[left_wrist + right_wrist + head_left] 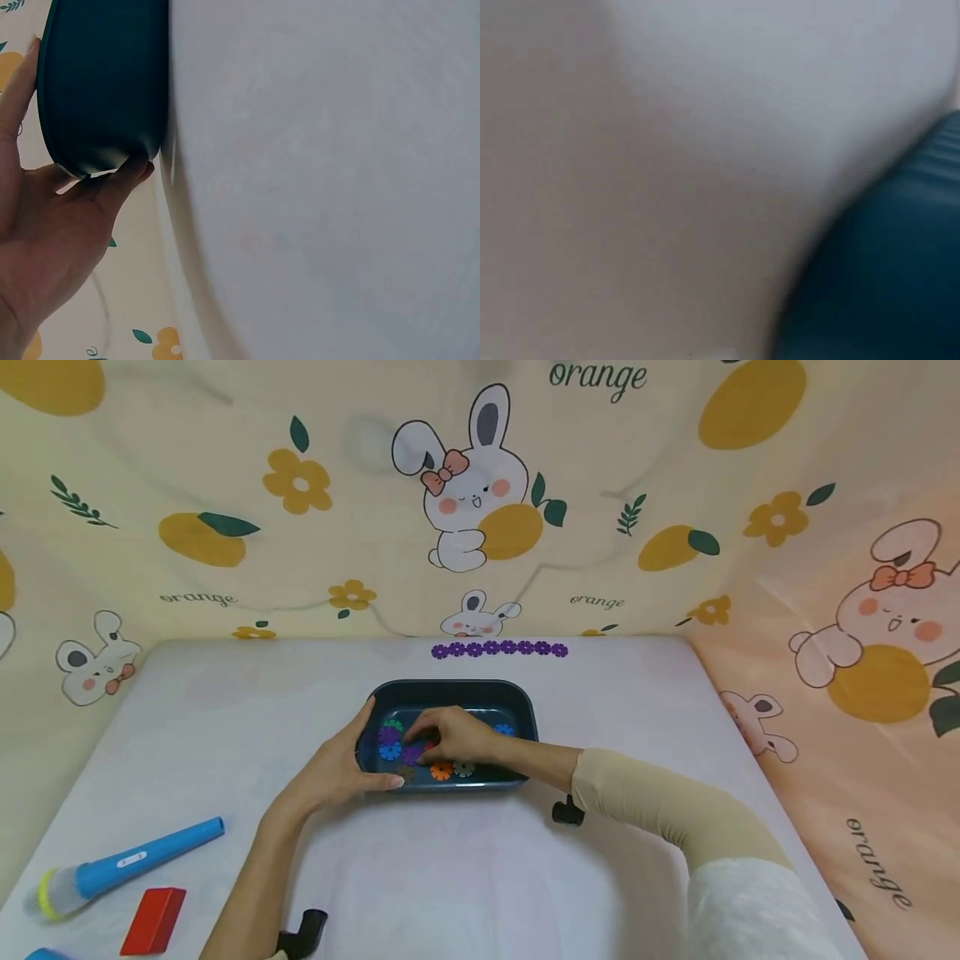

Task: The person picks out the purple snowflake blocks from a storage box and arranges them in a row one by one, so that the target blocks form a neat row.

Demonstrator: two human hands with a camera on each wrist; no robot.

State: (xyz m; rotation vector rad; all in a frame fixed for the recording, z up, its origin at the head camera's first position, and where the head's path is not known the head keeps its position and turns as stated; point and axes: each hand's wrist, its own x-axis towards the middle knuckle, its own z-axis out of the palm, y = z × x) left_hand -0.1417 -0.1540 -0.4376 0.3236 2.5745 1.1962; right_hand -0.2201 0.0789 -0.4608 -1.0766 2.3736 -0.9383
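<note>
A dark blue rectangular tray (457,783) stands on the white table, with several small flower-shaped discs in it. My left hand (341,768) holds the tray's left end, thumb over the near rim and fingers along the outer wall. That same hand (60,225) shows in the left wrist view against the tray wall (105,82). Inside the tray, the fingertips of my right hand (461,737) are bent down around a purple disc (412,755); whether they pinch it is unclear. The right wrist view shows only the tray's outside (877,277), not the hand.
Behind the tray runs a row of purple flower discs (491,647). A blue microphone (150,858) and a red block (153,922) lie at the near left. Orange (441,769) and blue discs (390,750) lie in the tray. A patterned cloth (480,527) rises behind the table.
</note>
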